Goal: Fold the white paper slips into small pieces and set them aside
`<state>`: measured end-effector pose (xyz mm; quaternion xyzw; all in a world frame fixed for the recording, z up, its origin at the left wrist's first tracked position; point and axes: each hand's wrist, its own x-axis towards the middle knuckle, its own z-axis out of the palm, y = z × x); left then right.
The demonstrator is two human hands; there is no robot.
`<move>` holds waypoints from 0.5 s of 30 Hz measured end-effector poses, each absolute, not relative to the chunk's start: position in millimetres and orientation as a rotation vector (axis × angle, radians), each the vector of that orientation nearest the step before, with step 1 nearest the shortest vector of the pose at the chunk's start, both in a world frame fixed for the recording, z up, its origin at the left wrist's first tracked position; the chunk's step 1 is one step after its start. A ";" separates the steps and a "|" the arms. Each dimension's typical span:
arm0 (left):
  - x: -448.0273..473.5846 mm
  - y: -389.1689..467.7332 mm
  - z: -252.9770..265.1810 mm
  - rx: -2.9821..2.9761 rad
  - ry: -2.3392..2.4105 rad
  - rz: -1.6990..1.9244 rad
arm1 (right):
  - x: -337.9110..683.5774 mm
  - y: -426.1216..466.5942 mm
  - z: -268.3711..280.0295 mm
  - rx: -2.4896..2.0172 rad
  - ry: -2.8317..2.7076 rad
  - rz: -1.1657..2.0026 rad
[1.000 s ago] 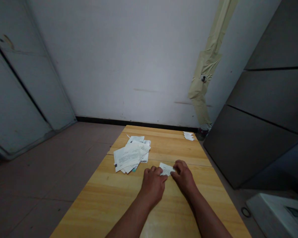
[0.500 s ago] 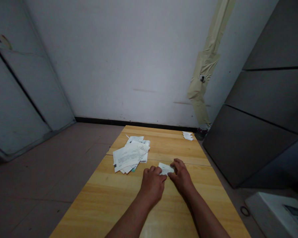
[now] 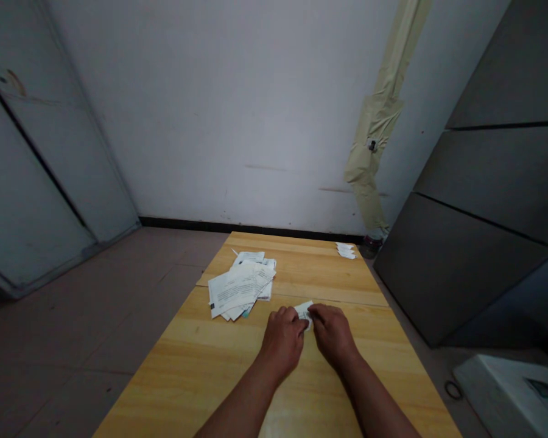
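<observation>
A small piece of printed paper (image 3: 304, 311) is between my two hands, just above or on the wooden table (image 3: 237, 377). My left hand (image 3: 283, 337) grips its left side, thumb toward the near edge and fingers curled. On the paper's right side, my right hand (image 3: 333, 331) pinches the edge with its fingers bent in. Part of the sheet is hidden under the fingers. To the left lies a loose pile of printed paper sheets (image 3: 237, 289), overlapping at different angles. Several small folded paper pieces (image 3: 346, 250) sit in a row at the far right corner.
A white wall (image 3: 256, 121) with a taped strip (image 3: 374, 140) stands beyond the table. Grey cabinet panels (image 3: 484, 213) rise at the right, and a white box (image 3: 506, 389) sits on the floor there. A pale door (image 3: 36, 182) is on the left.
My right hand has closed from a looser, spread grip to a pinch on the paper. The visible part of the paper is narrower and tilted. The pile is unmoved.
</observation>
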<state>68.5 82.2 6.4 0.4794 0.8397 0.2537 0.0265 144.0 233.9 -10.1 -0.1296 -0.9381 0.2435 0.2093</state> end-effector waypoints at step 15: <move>50.5 75.0 -4.4 1.444 2.568 1.025 | 141.1 239.1 -18.3 -0.294 -2.591 0.749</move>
